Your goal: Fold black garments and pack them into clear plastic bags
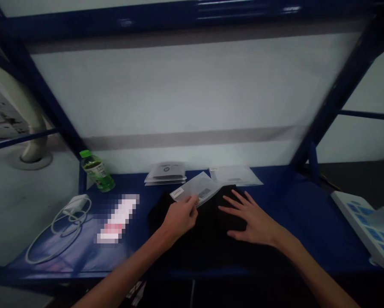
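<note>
My left hand [181, 215] pinches the near edge of a translucent plastic bag [196, 188] with a small white label in its corner. Under the bag lies a dark, soft-looking piece of fabric [207, 226], spread across the middle of the bench. Fingers spread, my right hand [251, 218] rests over the right part of the fabric and grips nothing. Behind the held bag, another clear labelled bag [236, 174] lies flat. A small stack of bags [166, 172] with a dark printed mark sits to its left.
A green-capped bottle [97, 171] stands at the back left of the blue bench [281, 201]. A white charger with its cable [75, 205] and a blurred-out flat item [119, 219] lie nearer. At right is a white-and-blue panel [365, 226]. A white board [192, 98] rises behind.
</note>
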Action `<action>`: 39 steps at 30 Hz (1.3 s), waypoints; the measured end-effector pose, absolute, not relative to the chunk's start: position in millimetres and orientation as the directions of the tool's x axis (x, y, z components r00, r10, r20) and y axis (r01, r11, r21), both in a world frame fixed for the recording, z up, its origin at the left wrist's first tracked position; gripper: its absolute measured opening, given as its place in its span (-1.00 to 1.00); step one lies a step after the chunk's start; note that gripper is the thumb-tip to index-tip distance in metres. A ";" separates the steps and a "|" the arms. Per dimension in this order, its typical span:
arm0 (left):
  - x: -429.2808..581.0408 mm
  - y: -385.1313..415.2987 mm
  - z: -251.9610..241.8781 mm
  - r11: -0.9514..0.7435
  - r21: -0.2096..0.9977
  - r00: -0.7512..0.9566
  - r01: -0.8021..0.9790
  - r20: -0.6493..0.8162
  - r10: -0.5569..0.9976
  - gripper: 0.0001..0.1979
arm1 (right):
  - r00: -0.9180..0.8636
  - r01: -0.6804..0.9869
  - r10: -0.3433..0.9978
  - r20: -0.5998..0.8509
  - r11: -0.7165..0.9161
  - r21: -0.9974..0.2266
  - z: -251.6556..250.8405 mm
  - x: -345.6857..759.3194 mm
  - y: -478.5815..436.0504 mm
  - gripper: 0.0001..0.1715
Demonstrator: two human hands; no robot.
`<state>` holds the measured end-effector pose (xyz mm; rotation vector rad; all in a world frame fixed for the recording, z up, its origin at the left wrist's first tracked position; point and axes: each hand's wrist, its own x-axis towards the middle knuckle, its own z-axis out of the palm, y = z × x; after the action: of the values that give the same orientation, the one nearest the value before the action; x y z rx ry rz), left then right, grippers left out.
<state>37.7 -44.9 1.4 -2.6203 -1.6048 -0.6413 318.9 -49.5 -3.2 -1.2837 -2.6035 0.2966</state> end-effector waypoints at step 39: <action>51.4 -48.2 -14.2 -0.518 0.493 0.343 0.699 0.405 0.848 -0.66 | -0.645 0.734 0.759 0.089 0.648 -0.206 1.6 274.4 -24.3 -0.30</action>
<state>51.4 -48.2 -14.2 -2.7566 -1.6208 -1.0818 274.4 -24.3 1.6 -1.2319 -2.6969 0.2250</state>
